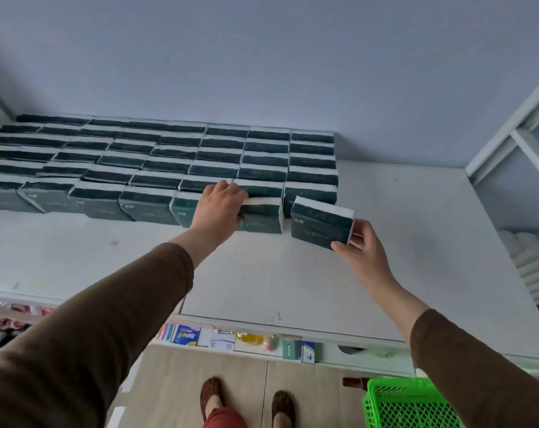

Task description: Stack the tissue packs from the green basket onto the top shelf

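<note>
I am holding one dark green tissue pack (322, 222) at the right end of the front row on the top shelf (416, 242), my right hand (362, 253) pinching its corner. My left hand (220, 208) is gripping the neighbouring pack (262, 216), fingers curled over it. Many rows (157, 156) are already stacked; I cannot tell what is left in the green basket (407, 403).

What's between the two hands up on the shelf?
In the head view, one dark green tissue pack from the front row sits between the left hand and the tilted pack that the right hand holds.
</note>
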Tool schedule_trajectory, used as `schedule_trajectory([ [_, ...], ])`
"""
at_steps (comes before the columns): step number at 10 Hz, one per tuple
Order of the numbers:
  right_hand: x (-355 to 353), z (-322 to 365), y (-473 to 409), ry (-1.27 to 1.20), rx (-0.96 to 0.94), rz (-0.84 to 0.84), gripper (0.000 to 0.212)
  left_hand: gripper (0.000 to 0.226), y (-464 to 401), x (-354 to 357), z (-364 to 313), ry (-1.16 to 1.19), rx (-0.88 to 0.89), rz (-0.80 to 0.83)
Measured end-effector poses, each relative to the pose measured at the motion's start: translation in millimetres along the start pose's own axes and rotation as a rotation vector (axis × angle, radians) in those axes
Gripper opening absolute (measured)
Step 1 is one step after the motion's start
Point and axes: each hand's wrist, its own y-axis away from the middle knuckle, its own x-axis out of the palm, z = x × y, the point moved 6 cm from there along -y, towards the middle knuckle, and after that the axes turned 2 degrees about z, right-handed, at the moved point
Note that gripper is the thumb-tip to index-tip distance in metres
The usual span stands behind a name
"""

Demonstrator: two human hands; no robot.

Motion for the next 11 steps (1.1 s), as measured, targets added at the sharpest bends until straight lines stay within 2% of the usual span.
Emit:
schedule_trajectory([
  [2, 13.4, -11.5, -22.3, 0.084, 0.001, 0.059, 0.045, 0.06, -2.3, 4.4, 5.2, -0.039, 0.033, 0.02],
  [5, 29.7, -14.6, -38.7, 0.187, 0.027, -0.034, 0.05, 0.055, -6.0, 8.7, 4.5, -0.128, 0.102, 0.04],
  [7, 37.4, -16.0, -41.4, 0.31, 0.067, -0.097, 0.04, 0.052, -0.8, 10.9, 0.1, -0.095, 0.039, 0.011],
  [9, 35.8, -8.1, -30.8, 0.304, 0.133, -0.099, 0.049, 0.061, 7.3, 4.7, -3.5, -0.021, -0.046, 0.048],
  [10, 33.0, -12.5, -11.4, 0.402, 0.165, -0.086, 0.043, 0.067, 22.3, -4.1, -0.5, 0.028, -0.07, 0.024],
  [11, 41.8, -6.1, 12.8, 0.521, 0.152, -0.014, 0.035, 0.061, 47.9, -14.8, 5.7, 0.077, -0.059, -0.015],
])
